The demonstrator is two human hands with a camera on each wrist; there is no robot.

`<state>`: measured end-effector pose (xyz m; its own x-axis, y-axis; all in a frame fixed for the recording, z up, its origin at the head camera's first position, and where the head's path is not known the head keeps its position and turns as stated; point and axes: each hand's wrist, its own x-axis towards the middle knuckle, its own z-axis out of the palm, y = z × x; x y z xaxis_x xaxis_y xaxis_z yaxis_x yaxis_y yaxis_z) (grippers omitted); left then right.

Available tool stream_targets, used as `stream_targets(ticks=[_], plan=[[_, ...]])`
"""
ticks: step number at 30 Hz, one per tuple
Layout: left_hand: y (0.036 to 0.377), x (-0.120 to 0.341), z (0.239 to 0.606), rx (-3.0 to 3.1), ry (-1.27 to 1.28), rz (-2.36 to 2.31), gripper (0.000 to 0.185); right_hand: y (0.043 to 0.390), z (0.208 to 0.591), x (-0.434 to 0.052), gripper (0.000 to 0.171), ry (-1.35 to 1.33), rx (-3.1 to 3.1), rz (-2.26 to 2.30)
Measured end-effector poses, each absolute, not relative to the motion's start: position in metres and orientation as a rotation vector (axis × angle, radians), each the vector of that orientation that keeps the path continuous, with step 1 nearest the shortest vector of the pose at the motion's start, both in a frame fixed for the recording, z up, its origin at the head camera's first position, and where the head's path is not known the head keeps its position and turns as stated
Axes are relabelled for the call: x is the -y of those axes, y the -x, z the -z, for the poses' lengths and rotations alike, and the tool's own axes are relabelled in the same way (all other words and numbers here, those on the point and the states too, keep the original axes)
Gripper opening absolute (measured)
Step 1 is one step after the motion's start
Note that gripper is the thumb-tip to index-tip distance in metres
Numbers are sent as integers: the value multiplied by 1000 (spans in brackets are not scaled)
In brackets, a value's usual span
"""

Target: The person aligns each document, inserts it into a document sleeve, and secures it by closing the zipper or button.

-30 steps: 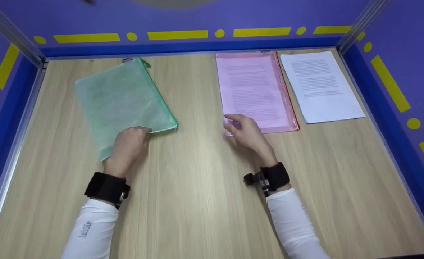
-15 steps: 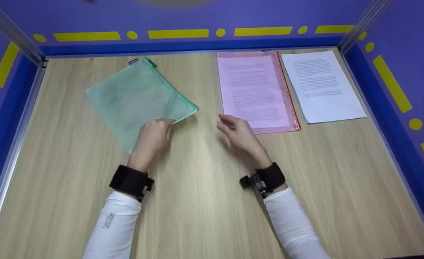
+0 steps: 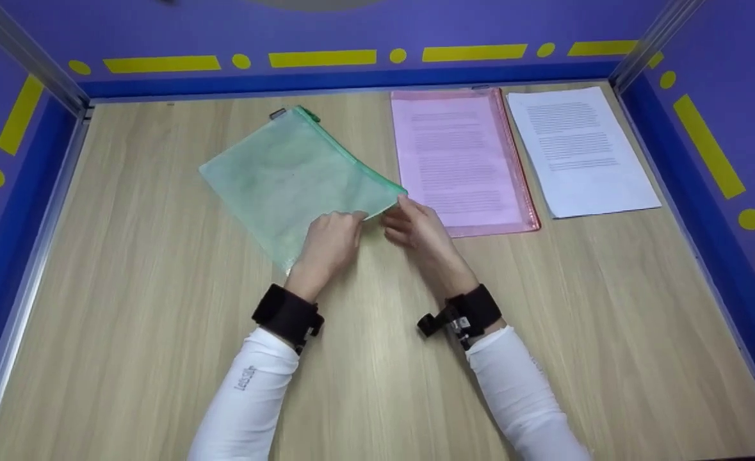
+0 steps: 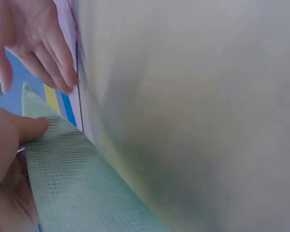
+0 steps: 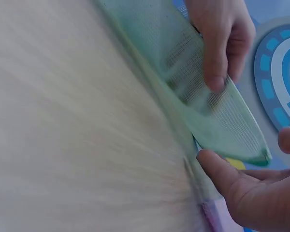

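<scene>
A green mesh zipper pouch [image 3: 294,173] lies turned at an angle on the table, its near right edge lifted. My left hand [image 3: 331,242] pinches that edge; in the left wrist view the thumb [image 4: 36,128] presses on the mesh. The green zipper runs along the pouch's far right side. My right hand [image 3: 423,234] is at the pouch's right corner. Seen from the right wrist, the right hand's fingers [image 5: 222,174] are extended and its thumb is spread away, with the pouch corner [image 5: 263,157] between them, not gripped.
A pink zipper pouch [image 3: 457,160] with printed sheets inside lies just beyond my right hand. To its right is a stack of printed paper [image 3: 585,186]. The wooden table [image 3: 127,333] is bordered by blue and purple walls [image 3: 326,32] at the back and sides.
My left hand has dragged the green pouch to the right, turning it and raising its right corner. The right hand has shifted slightly and now meets that corner. Pink pouch and papers stay put.
</scene>
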<state>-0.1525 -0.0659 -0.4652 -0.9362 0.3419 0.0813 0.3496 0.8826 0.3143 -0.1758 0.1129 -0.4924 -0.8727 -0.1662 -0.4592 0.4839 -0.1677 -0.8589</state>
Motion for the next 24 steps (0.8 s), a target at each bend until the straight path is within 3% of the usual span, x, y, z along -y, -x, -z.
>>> stream_targets(ticks=[12, 24], plan=[[143, 38, 468, 3014, 750, 598, 16, 179, 509, -109, 41, -421, -1498, 2302], [136, 67, 455, 3099, 684, 655, 22, 177, 506, -118, 32, -423, -1616, 2302]])
